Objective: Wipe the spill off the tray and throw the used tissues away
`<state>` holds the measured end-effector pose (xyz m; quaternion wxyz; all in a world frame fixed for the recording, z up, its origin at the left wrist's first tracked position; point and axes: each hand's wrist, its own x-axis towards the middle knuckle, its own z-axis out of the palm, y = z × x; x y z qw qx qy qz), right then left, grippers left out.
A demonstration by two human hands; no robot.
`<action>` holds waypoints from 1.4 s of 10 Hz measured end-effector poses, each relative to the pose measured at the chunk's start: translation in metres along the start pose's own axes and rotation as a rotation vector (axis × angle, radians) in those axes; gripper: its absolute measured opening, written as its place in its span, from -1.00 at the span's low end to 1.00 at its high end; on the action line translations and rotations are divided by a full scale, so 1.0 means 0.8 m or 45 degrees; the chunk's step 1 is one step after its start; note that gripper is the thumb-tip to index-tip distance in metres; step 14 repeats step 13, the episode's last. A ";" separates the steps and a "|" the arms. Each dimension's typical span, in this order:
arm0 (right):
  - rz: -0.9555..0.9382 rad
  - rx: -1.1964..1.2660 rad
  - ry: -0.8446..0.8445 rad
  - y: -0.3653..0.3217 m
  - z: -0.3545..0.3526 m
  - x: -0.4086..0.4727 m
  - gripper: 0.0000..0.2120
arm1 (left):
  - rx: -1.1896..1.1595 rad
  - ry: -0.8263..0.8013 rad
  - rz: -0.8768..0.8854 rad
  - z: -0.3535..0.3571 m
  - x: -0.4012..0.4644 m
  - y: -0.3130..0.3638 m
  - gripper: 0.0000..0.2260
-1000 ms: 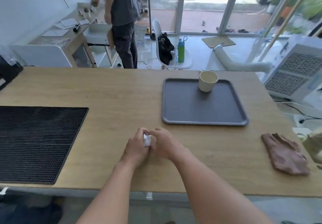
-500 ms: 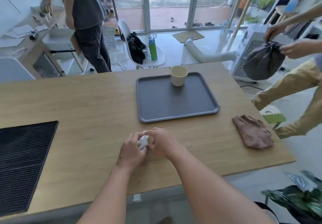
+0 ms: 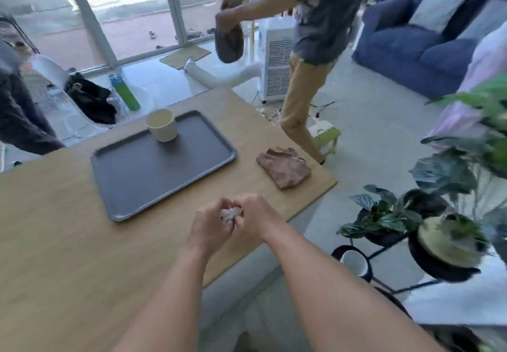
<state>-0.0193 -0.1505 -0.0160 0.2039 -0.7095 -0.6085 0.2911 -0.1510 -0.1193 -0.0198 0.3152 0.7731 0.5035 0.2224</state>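
Near the tray (image 3: pixel 164 176), left hand (image 3: pixel 210 225) and right hand (image 3: pixel 255 218) squeeze the tissues (image 3: pixel 230 212): light, soft, probably damp, best pinched whole.

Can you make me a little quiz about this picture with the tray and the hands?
1. True or false: the cup stands on the tray.
2. What are the left hand and right hand squeezing between them? A) a white tissue wad B) a spoon C) the brown cloth
3. Fill in: the brown cloth lies on the table, to the ____ of the tray.

Key: 1 true; 2 A, the tissue wad; 3 right.
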 end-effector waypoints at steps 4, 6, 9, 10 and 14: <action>0.666 0.087 0.403 0.279 -0.096 -0.244 -0.95 | -0.011 -0.770 0.312 0.306 -0.069 0.195 -0.78; 0.921 0.070 0.343 0.438 -0.020 -0.338 -0.96 | 0.058 -1.057 0.327 0.482 -0.146 0.175 -0.72; 1.092 0.165 0.294 0.723 0.219 -0.360 -0.85 | 0.212 -1.302 0.315 0.805 -0.208 -0.003 -0.79; 1.128 0.217 0.338 0.770 0.259 -0.362 -0.82 | 0.304 -1.350 0.401 0.861 -0.216 -0.042 -0.67; 1.268 0.209 0.274 0.732 0.181 -0.393 -0.85 | 0.335 -1.338 0.274 0.776 -0.193 -0.004 -0.68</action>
